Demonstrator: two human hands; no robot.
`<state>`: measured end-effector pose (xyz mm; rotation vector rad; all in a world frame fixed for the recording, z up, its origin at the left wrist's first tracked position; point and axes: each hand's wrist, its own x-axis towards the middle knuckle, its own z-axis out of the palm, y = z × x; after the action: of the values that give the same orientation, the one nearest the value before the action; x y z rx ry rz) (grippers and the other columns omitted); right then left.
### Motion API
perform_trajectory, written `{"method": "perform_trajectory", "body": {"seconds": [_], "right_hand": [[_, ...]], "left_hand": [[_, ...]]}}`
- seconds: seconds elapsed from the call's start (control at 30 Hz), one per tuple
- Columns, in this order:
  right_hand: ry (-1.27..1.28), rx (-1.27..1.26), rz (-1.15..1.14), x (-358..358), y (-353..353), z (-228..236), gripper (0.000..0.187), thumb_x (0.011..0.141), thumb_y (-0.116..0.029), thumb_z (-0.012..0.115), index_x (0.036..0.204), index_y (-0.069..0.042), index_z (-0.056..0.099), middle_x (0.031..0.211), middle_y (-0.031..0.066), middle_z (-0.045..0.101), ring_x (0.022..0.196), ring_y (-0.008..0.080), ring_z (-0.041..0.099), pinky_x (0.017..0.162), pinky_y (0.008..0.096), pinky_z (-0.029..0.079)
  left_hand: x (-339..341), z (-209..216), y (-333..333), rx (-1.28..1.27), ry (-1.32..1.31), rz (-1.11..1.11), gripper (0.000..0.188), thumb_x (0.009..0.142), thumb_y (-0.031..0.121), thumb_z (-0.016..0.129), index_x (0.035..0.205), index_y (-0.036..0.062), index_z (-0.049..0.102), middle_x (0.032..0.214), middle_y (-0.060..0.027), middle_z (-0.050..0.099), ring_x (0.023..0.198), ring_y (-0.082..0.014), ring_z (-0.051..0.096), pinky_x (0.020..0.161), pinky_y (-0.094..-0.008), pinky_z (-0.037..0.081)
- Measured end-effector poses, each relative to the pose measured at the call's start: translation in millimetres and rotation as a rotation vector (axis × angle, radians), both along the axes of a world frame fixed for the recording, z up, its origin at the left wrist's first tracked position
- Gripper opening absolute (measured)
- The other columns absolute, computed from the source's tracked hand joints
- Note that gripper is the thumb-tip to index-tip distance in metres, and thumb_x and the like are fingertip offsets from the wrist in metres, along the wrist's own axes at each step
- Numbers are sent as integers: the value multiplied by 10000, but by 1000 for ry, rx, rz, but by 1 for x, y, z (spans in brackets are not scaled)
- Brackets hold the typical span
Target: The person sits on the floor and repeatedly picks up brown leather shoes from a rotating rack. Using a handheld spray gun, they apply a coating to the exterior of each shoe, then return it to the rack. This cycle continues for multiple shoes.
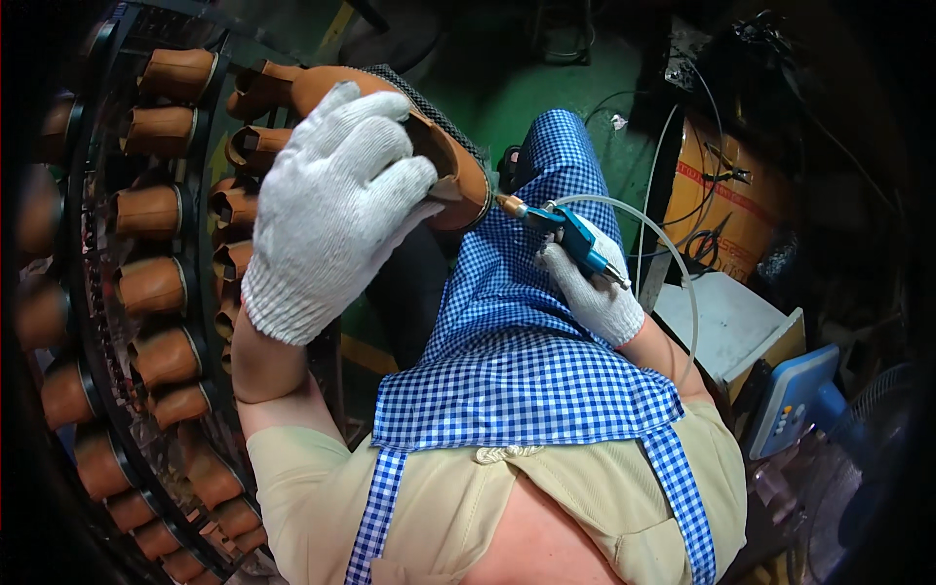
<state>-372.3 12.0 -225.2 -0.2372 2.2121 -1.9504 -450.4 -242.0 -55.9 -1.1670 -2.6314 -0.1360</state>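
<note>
My left hand [336, 190], in a white knitted glove, grips a brown leather shoe [470, 185] by its opening. Its fingers bend over the edge, and part of the upper is hidden behind them. The shoe lies tilted, with its dark textured sole turned to the far right. My right hand [593, 292], gloved as well, is wrapped round a blue spray gun [577, 239] with a brass-coloured nozzle. The nozzle tip points at the shoe's end and is very close to it; whether they touch I cannot tell. A clear hose [673, 234] curves away from the gun.
At the left stand racks holding several brown shoes [151, 210]. An orange box [726, 195] with pliers [726, 166] and cables is on the right, above a white panel [726, 317]. Nearer sits a fan [848, 497] with a blue control box [795, 402]. A checked apron [526, 390] covers my lap.
</note>
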Motion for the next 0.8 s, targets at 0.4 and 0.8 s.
{"method": "perform_trajectory", "body": {"seconds": [0.4,0.8], "right_hand": [[21,65,-196,-31,7,3,212,1051,-197,675,1143,-7,688,905,108,693,780,221,668,725,338,547],[128,-29,-258,-114,-20,-9,235,1045,-242,694,1059,-7,690,849,73,689,758,177,641,726,327,528]], "left_hand": [[-47,-24,40,109,49,174,230,878,183,802,972,-6,711,1035,-159,694,983,-340,694,836,-443,584],[-125,-15,48,-57,-110,549,321,974,336,624,1025,44,748,1067,-230,719,1040,-406,710,924,-493,567]]}}
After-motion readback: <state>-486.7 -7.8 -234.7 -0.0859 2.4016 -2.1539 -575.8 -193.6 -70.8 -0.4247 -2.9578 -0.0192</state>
